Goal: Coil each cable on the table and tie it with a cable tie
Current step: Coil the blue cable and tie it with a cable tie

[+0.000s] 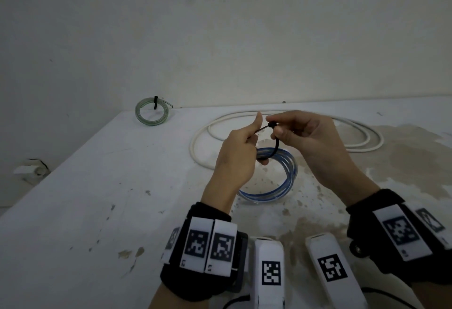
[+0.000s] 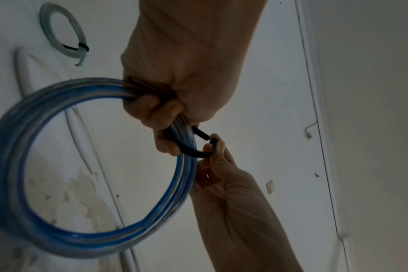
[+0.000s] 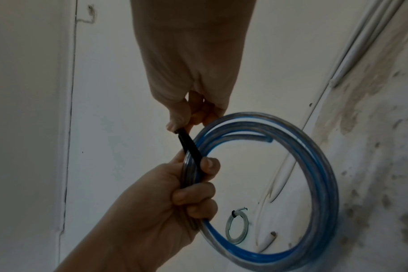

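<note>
Above table point(image 1: 73, 211), left hand point(image 1: 234, 159) grips blue coil point(image 1: 288, 176) (tie point(image 1: 276, 146) looped).

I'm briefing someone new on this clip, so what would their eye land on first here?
First, the blue cable coil held up at centre above the table, the left hand gripping its bundled strands while the right hand pinches a black cable tie looped round them. Behind lie a loose white cable, uncoiled, and at the far left corner a small green coil already tied.
</note>
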